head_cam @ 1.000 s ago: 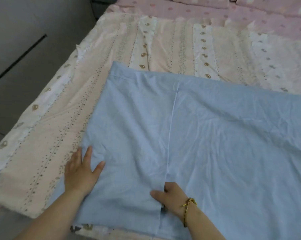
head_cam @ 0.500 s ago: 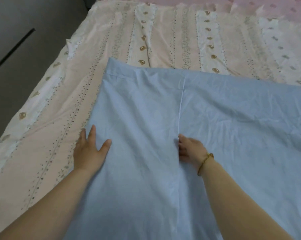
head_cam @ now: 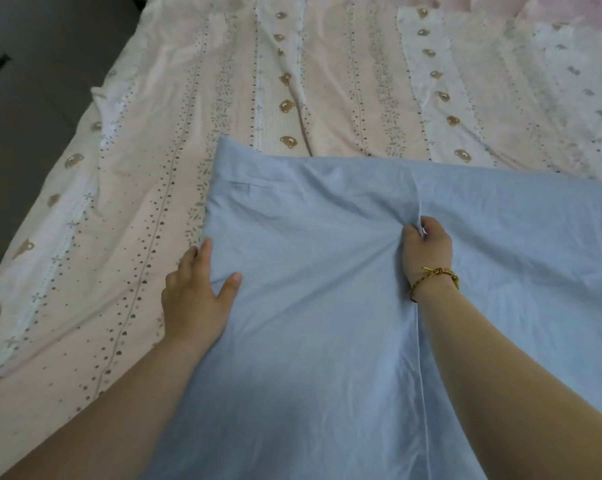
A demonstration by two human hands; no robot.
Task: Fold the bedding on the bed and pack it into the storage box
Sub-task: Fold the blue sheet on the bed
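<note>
A light blue sheet point(head_cam: 313, 278) lies folded over the near part of the bed, its far left corner pointing up the bed. My left hand point(head_cam: 195, 292) grips the sheet's left edge, fingers tucked under the cloth and thumb on top. My right hand point(head_cam: 427, 247), with a gold bracelet at the wrist, pinches the cloth at the raised edge of the upper layer, and creases fan out from that grip. No storage box is in view.
Under the blue sheet lies a pale pink and white cover point(head_cam: 292, 81) with bear prints and dotted stripes, spread over the bed. Grey floor point(head_cam: 25, 98) runs along the bed's left side.
Both hands have slid farther up the sheet along its left edge and the layer's edge. My right hand has closed on the cloth, and my left hand's fingers have gone under the edge.
</note>
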